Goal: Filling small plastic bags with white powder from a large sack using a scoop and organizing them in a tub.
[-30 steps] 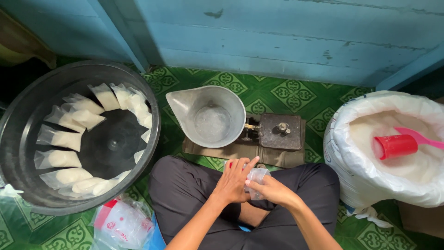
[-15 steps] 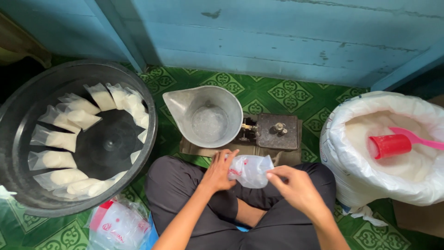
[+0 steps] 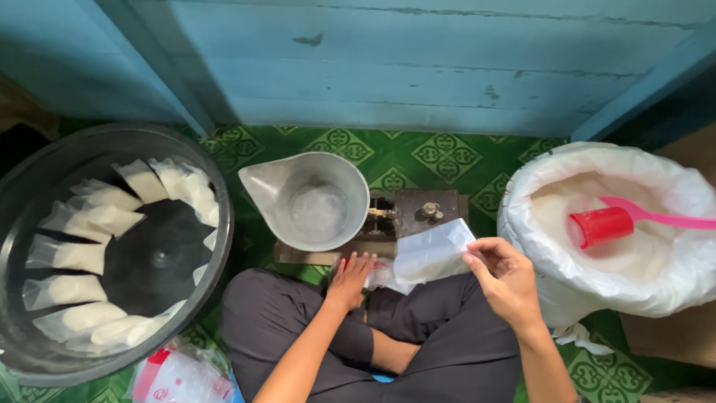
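The right hand point(image 3: 506, 277) pinched the corner of a clear, empty plastic bag point(image 3: 431, 254) between thumb and fingertips, lifting it so the mouth could hang free just to the hand's left. The left hand point(image 3: 353, 280) lay flat with fingers spread on the small stack of spare clear bags point(image 3: 379, 275) beside the knee, apparently pinning them so only one sheet came away.

Just beyond the left hand stood a dented grey metal scoop pan point(image 3: 309, 201) on a small brown mechanical scale point(image 3: 414, 213), placed centrally so both hands could reach it. To the right of the right hand, close by, a large white sack of white granules point(image 3: 656, 276) stood open, with a red plastic scoop on a pink handle point(image 3: 605, 225) resting on the granules. Well to the left of the left hand, a wide black round tub point(image 3: 22, 186) held filled clear bags point(image 3: 71, 255) leaning in a ring against its wall. All sat on the green patterned floor point(image 3: 440, 153).
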